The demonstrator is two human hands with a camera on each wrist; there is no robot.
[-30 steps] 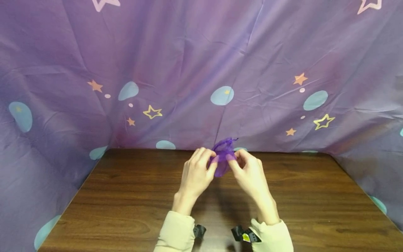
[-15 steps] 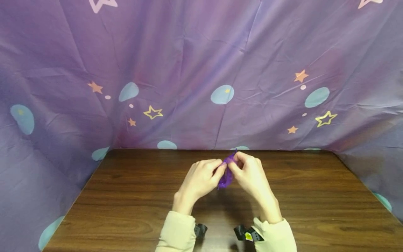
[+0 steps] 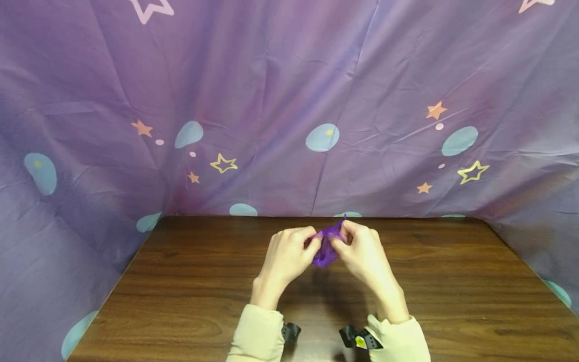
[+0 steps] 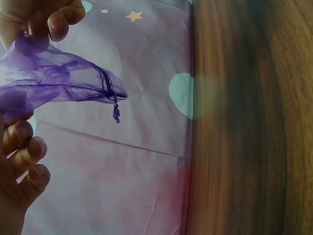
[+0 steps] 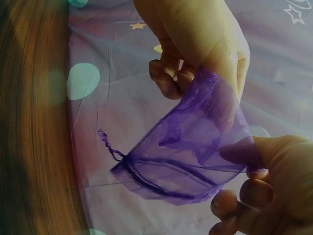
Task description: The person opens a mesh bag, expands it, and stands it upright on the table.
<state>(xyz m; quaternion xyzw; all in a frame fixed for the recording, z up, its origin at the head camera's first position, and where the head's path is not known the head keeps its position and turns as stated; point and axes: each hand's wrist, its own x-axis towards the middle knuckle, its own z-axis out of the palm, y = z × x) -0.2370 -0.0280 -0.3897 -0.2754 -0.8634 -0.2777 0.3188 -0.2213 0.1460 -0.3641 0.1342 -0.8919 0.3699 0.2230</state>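
Observation:
A sheer purple drawstring pouch (image 3: 324,257) is stretched between my two hands, over the back middle of the table. My left hand (image 3: 288,251) pinches its left side between thumb and fingers. On the other side, my right hand (image 3: 363,250) pinches the fabric the same way. In the right wrist view, both thumbs show through the thin mesh of the pouch (image 5: 168,178). A dark drawstring (image 5: 161,188) runs along one end of it, with a small knotted cord tail (image 5: 105,139). The left wrist view shows that tail (image 4: 116,113) hanging free.
The brown wood-grain table (image 3: 190,286) lies under both hands. A purple cloth backdrop (image 3: 262,110) with stars and blue spots rises behind and at both sides. Black wrist devices (image 3: 291,333) sit at the pale sleeves (image 3: 258,332).
The pouch, spread with its drawstring end toward the backdrop a second ago, is bunched and drawn lower between the hands. My left fingers have shifted right and down, while the right hand stays nearly in place.

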